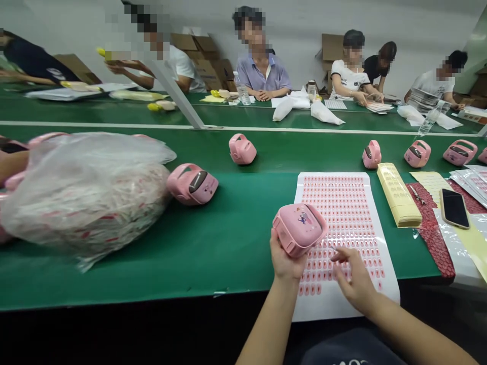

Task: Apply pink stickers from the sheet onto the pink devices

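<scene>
My left hand [286,261] grips a small pink handled case [299,228] from below and holds it tilted above the table. A cartoon print shows on its rounded face, and its handle points right. Close to its right side is my right hand [353,279], with thumb and forefinger apart. Whether a tiny sticker clings to that fingertip is too small to tell. Beneath both hands lies a white sticker sheet [335,203] covered in rows of small pink-red ovals. Gaps show in its lowest rows.
Similar pink cases [193,185] stand along the green table [243,274]. A bulging clear plastic bag [91,197] lies left. On the right are a yellow pad stack [398,195] and a phone [454,208]. Several people sit across, behind a slanted metal post [171,76].
</scene>
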`<action>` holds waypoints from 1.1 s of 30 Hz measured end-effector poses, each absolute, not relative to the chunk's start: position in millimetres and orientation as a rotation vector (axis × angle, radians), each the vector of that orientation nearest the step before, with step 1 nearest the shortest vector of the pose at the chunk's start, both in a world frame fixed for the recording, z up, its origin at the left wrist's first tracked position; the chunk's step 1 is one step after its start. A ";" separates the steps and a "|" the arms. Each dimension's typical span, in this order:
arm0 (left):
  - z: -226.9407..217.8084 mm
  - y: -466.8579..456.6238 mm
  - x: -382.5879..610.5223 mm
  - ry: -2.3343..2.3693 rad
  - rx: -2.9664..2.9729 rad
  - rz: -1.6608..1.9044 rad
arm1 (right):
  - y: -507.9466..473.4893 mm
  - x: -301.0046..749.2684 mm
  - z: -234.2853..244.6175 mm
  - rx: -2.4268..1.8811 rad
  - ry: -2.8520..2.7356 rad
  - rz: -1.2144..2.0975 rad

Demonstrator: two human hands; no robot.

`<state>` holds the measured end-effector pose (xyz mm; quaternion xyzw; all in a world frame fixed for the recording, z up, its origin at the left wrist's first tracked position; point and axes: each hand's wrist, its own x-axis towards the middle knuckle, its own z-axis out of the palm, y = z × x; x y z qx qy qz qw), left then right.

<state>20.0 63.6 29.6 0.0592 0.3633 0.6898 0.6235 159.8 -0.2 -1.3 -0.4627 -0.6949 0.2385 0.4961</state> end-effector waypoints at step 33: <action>22.5 32.2 53.5 0.218 -0.233 1.351 | 28.7 125.6 36.1 -1.036 -1.265 0.252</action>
